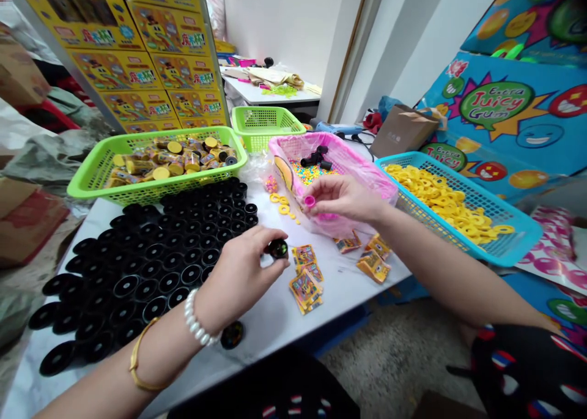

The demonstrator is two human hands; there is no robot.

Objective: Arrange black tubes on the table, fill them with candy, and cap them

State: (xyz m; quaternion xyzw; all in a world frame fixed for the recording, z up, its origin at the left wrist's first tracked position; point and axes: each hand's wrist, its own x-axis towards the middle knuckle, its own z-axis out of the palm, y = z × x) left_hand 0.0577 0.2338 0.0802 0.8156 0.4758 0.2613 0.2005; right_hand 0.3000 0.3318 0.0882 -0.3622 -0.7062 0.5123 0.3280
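Note:
My left hand [238, 269], wearing a pearl bracelet and a gold bangle, grips a small black cup [277, 248] with bits of colour inside. Between the fingertips of my right hand [353, 199] is a small pink cup [310, 201], held at the near edge of a pink plastic-lined basket [385, 192]. Colourful candy beads [306, 174] and a few black cups [317, 158] lie in that basket. Many black cups [169, 260] stand in rows left of my left hand. Another filled black cup [232, 334] stands below my left wrist.
Small yellow printed packets [306, 287] lie on the white table [275, 321], beside yellow rings [284, 209]. A green basket [92, 183] holds wrapped yellow-lidded cups; a blue basket [513, 248] holds yellow rings. Yellow boxes [158, 70] are stacked behind, blue cartons [504, 113] at right.

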